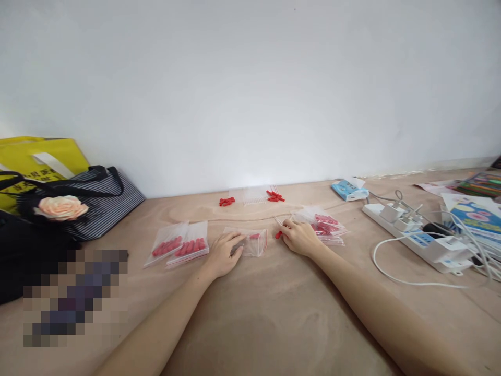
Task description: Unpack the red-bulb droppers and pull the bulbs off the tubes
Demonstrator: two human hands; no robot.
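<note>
My left hand rests on the edge of a small clear zip bag lying on the tan table, fingers curled on its left side; one red piece shows inside. My right hand is closed in a pinch on a small red plastic piece just right of that bag. Two filled bags of red pieces lie to the left of my left hand. A pile of filled bags sits just right of my right hand. Loose red pieces and more of them lie farther back beside empty clear bags.
A striped tote bag with a pink fabric rose, a yellow bag and a black bag stand at the left. A white power strip with plugs and cables lies at the right, beside a tissue pack and colourful booklets.
</note>
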